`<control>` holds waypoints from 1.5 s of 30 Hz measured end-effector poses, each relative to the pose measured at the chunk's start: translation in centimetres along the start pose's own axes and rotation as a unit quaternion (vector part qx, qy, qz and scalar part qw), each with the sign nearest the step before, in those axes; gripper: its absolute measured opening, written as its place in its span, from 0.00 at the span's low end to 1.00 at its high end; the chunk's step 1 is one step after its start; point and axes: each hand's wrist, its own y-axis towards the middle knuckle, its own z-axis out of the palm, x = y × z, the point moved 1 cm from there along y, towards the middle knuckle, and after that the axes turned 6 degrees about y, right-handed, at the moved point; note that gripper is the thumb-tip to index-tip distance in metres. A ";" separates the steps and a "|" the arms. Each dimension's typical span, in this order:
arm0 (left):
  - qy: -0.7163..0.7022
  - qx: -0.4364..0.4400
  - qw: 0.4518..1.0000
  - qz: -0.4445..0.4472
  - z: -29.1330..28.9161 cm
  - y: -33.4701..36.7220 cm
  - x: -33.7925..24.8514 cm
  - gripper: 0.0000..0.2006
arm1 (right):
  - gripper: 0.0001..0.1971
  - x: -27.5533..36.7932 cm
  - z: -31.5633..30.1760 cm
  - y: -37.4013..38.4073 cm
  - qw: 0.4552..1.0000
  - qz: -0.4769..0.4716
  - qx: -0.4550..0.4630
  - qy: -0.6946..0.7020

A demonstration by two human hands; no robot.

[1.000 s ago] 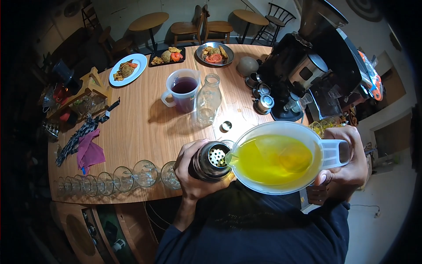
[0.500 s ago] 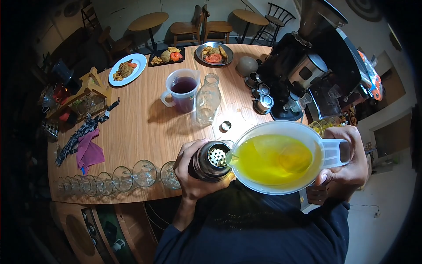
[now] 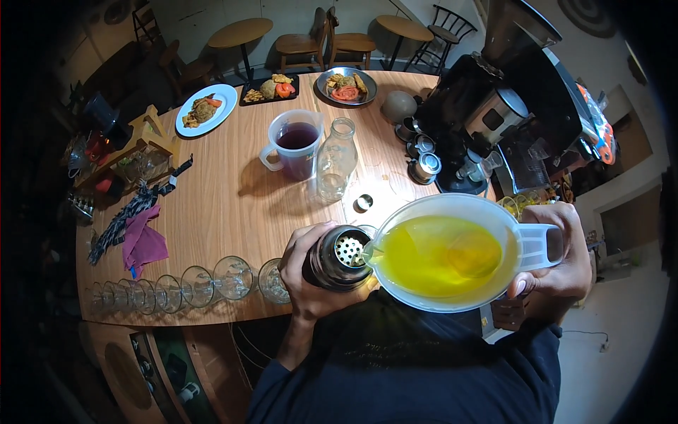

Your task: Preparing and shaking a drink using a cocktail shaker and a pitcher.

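Observation:
My left hand [image 3: 300,283] is closed around a dark cocktail shaker [image 3: 328,270], its perforated strainer top [image 3: 349,251] facing up. In my right hand [image 3: 573,265] is the handle of a translucent plastic measuring jug [image 3: 438,205] with yellow-green liquid [image 3: 417,258] inside. The jug's spout meets the right edge of the strainer top; whether liquid is flowing is hard to see. Just beyond the shaker lies a small round metal cap [image 3: 363,203]. Farther back stand a clear glass bottle [image 3: 337,162] and a second jug [image 3: 311,127] of dark purple liquid.
Several glasses [image 3: 198,286] line the table's near left edge. Purple cloth [image 3: 145,240] and a dark patterned cloth [image 3: 116,219] lie left. A white plate [image 3: 229,106], black tray [image 3: 247,101] and metal plate [image 3: 371,99] of food sit far back. A coffee grinder [image 3: 498,116] stands right.
Both hands keep their hold, with the spout still at the strainer top. The view has shifted very slightly; nothing else has visibly moved.

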 end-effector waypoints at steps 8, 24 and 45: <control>-0.013 -0.003 1.000 -0.016 0.1 0.0 0.2 0.42 | 0.49 0.8 0.7 0.2 0.997 0.054 -0.038 0.047; -0.004 -0.010 1.000 0.000 0.2 0.4 -0.1 0.42 | 0.49 1.3 1.1 0.2 0.992 0.075 -0.091 0.053; -0.009 -0.013 1.000 0.001 0.3 0.1 0.1 0.41 | 0.49 1.1 0.4 -0.1 0.999 0.026 -0.038 -0.004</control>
